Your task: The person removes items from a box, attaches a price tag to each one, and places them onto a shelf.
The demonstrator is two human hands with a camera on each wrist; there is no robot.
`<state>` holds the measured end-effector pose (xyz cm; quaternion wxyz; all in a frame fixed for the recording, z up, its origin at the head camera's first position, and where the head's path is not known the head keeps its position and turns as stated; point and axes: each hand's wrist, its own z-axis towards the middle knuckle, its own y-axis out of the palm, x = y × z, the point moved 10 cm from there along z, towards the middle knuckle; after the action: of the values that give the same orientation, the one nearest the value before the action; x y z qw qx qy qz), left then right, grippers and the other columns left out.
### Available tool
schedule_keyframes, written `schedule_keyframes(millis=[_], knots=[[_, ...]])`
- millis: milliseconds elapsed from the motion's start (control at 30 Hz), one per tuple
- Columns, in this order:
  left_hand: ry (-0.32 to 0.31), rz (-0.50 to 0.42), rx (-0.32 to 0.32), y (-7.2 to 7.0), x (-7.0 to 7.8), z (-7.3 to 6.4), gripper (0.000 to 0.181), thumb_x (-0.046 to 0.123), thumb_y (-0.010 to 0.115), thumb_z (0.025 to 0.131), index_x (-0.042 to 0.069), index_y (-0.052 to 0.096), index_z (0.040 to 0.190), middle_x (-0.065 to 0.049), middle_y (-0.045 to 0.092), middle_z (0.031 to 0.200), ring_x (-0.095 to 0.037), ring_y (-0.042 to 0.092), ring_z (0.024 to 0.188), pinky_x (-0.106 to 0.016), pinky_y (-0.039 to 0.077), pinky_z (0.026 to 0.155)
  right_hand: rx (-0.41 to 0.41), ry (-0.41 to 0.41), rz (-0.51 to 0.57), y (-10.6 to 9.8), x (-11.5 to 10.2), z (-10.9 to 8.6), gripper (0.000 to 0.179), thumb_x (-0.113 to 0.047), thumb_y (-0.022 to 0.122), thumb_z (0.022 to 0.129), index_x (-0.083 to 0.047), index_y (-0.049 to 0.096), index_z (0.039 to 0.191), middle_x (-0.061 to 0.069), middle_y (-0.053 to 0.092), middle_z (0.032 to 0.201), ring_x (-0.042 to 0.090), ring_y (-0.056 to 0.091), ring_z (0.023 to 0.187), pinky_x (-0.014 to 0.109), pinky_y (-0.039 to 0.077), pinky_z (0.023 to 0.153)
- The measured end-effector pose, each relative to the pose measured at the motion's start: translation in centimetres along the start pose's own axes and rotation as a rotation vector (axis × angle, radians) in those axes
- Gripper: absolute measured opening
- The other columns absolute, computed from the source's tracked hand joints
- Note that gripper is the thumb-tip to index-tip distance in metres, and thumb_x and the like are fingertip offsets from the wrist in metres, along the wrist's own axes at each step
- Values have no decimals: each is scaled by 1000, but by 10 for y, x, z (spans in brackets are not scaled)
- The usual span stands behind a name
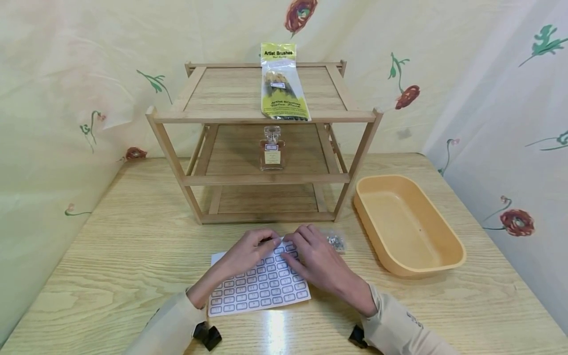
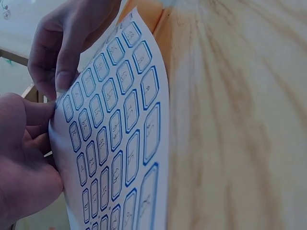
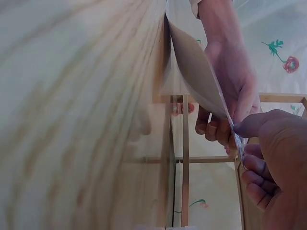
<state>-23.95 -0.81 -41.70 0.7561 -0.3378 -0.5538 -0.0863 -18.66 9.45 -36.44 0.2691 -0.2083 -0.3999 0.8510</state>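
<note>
A white sheet of stickers [image 1: 259, 291], printed with rows of small blue-framed labels, is lifted at its far edge above the table. At that edge my left hand [image 1: 248, 252] pinches the sheet between thumb and fingers. My right hand [image 1: 317, 259] grips the same edge close beside it, its thumb over the printed side. The left wrist view shows the sheet [image 2: 115, 124] curving between the two hands. From the right wrist, the sheet's plain back [image 3: 194, 67] bows toward the table, with the right fingertips [image 3: 256, 167] at its edge.
A three-tier wooden rack [image 1: 266, 180] stands behind the hands. It holds a pack of artist brushes [image 1: 284, 93] on top and a perfume bottle [image 1: 272, 153] below, each bearing a label. A small clear bag of metal pieces [image 1: 336, 241] and a yellow basin [image 1: 368, 217] lie to the right.
</note>
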Motion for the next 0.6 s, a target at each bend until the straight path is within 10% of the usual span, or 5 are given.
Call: schedule_keyframes(millis=[600], knots=[[6, 29, -24, 5, 3, 1, 24, 15, 45, 112, 4, 66, 108, -2, 60, 91, -13, 53, 74, -27, 43, 67, -9, 53, 33, 3, -3, 1, 23, -14, 78, 92, -1, 64, 105, 7, 63, 97, 19, 55, 85, 33, 48, 74]])
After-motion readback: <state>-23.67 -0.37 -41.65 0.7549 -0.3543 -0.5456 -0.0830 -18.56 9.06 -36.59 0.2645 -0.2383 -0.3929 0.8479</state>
